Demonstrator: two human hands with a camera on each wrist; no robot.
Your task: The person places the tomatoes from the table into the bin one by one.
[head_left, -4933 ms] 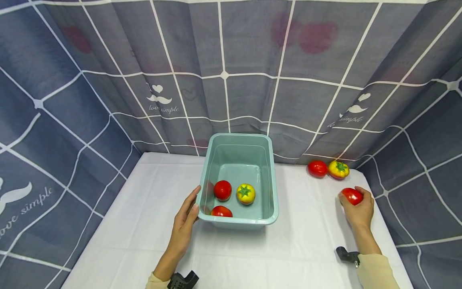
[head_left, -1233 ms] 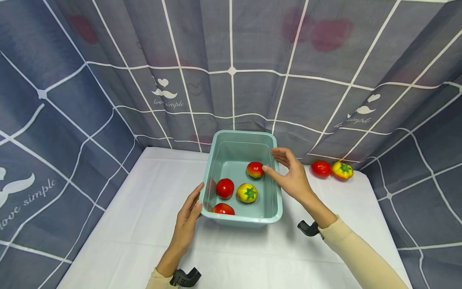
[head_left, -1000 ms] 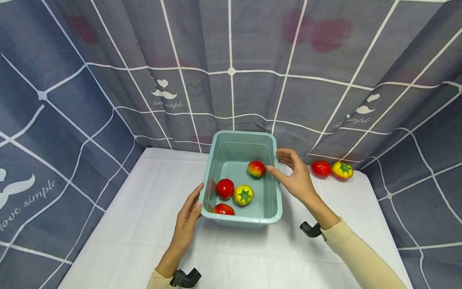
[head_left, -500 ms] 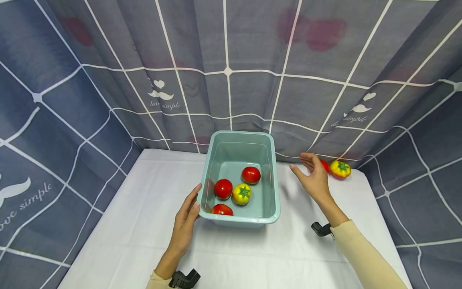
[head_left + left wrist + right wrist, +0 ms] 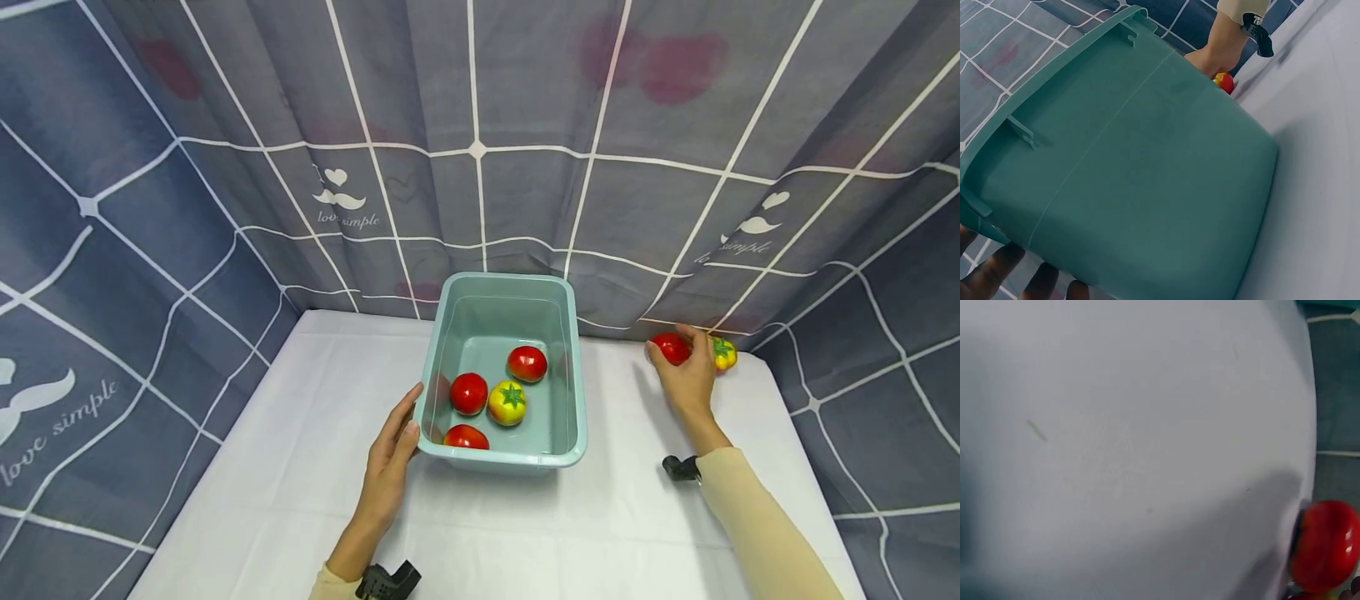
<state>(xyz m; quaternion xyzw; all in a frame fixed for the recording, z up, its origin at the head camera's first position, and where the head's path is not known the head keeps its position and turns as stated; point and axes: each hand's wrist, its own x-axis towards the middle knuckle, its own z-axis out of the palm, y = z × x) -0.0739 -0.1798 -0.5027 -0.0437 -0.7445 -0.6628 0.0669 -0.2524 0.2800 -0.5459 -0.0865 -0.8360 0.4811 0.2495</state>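
A pale green plastic bin [image 5: 498, 457] stands mid-table with several glossy toy tomatoes inside: a yellow one with a green star-shaped top [image 5: 507, 403] and red ones, such as the red tomato [image 5: 527, 364] at the right. My left hand [image 5: 385, 475] rests against the bin's near left corner, fingers fairly straight along its outer side; its fingertips [image 5: 1041, 281] show under the rim in the left wrist view. At the far right my right hand [image 5: 691, 379] holds another red tomato [image 5: 669, 348] between thumb and fingers, at the table's back edge. This red tomato [image 5: 1325, 547] also shows in the right wrist view.
A yellow-and-red tomato [image 5: 723, 354] lies right beside my right hand, partly hidden by it. Grey-blue curtains [image 5: 525, 208] with white grid lines enclose the back and both sides. A white cloth [image 5: 600, 517] covers the table.
My right hand has let go of a red tomato in the bin, moved right and taken hold of the red one at the back. The bin's tomatoes have rolled slightly. My left hand stays.
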